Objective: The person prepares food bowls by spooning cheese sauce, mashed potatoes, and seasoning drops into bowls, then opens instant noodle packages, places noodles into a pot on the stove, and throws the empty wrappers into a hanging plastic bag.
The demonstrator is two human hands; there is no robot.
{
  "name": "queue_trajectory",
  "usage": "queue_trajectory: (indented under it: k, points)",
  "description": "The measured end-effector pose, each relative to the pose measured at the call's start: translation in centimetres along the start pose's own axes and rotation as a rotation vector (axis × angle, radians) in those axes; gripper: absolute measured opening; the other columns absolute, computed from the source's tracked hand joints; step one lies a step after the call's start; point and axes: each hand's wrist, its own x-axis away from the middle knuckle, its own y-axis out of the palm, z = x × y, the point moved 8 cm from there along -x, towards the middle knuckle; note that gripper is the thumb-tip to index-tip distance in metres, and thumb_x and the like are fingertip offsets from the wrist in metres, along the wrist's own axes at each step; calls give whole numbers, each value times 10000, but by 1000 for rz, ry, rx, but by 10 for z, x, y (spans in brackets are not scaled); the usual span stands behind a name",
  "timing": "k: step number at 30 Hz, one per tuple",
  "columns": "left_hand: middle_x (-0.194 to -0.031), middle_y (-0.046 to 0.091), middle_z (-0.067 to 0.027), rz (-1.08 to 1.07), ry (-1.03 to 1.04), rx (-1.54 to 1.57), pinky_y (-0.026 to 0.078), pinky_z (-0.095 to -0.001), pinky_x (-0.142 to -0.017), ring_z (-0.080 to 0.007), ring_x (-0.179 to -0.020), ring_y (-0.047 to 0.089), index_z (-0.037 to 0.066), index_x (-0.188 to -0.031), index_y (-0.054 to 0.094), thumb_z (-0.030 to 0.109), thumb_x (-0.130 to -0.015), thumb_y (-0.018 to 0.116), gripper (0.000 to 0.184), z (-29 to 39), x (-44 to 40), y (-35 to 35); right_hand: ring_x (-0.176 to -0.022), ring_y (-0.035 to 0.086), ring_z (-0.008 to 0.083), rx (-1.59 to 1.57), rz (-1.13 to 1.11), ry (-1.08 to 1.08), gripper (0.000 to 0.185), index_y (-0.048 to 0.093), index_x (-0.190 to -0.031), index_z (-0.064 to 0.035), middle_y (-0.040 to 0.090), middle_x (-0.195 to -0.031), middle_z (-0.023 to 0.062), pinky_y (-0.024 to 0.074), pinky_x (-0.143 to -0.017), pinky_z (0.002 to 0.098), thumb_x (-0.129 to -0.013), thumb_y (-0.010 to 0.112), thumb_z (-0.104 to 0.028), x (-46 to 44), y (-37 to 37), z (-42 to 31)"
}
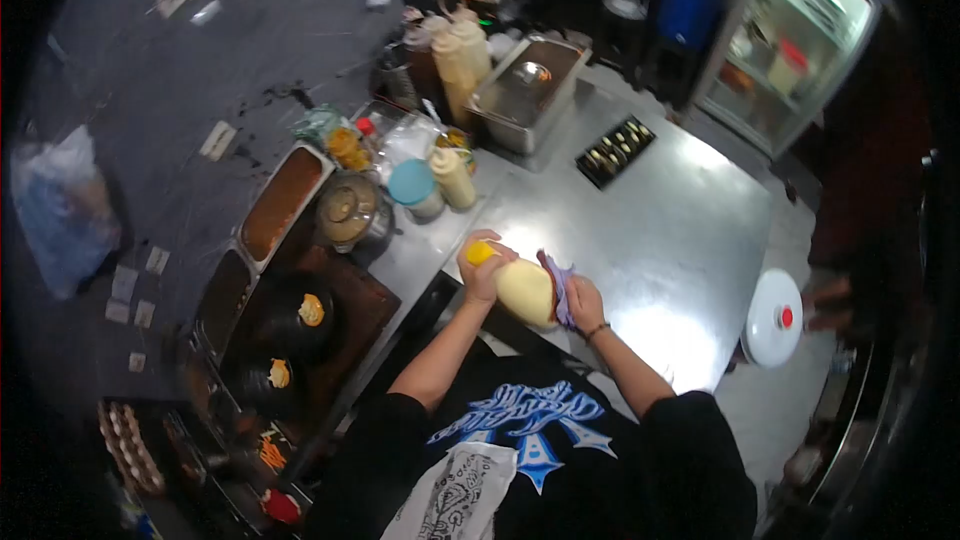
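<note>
left hand (pixel 482 280) was wrapped round the yellow-capped end of the pale yellow squeeze bottle (pixel 524 292); right hand (pixel 584 302) had the purple cloth (pixel 562 288) bunched against the other end. bottle lay sideways over the counter's (pixel 660 230) near edge. my read: cloth work on the bottle called for the capped end held firm, light squeeze only, cloth pressed flat. black tray (pixel 615 152) sat toward the far edge, well apart.

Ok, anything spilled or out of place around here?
Yes: pale scraps lie scattered on the dark ground at picture left, looking like litter, and dark splotches there might be a spill.
</note>
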Motion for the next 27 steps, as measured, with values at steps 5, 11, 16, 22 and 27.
queue_trajectory:
  k: [5, 11, 16, 22, 27]
  points:
    - [-668, 588, -132, 84, 6, -62, 509, -322, -624, -219, -611, 594, -29, -916, 495, -3, -641, 468, 278, 27, -38, -27, -635, 617, 151, -258, 101, 159, 400, 589, -943, 15, 620, -721, 83, 494, -594, 275, -988, 345, -299, -5, 24, 41]
    - [-661, 536, -97, 105, 494, -318, 497, -327, -589, -202, -577, 562, 13, -914, 498, 14, -650, 504, 264, 160, -138, -68, -589, 577, 120, -434, 131, 328, 387, 586, -919, 11, 606, -697, 72, 473, -560, 256, -985, 360, -296, -3, 26, 50]
    - [-660, 552, -89, 258, 680, -58, 486, -308, -575, -195, -606, 578, 21, -996, 476, -33, -697, 536, 309, 291, -241, -79, -758, 585, 194, -231, 213, 448, 383, 604, -975, 46, 633, -816, 177, 462, -710, 326, -955, 429, -294, 0, 21, 43]
    - [-795, 586, -74, 500, 960, -533, 474, -311, -713, -194, -741, 585, 19, -892, 557, -12, -669, 629, 236, 250, -373, -144, -628, 530, 76, -362, 512, 507, 356, 592, -948, -1, 587, -725, 27, 442, -569, 232, -989, 371, -277, 3, 27, 57]
    - [-893, 617, -85, 620, 867, -822, 456, -341, -801, -225, -854, 581, 34, -900, 611, 28, -619, 738, 309, 174, -430, -205, -553, 572, 132, -404, 506, 585, 364, 571, -1053, -1, 621, -748, 78, 485, -510, 259, -987, 355, -286, 16, 34, 66]
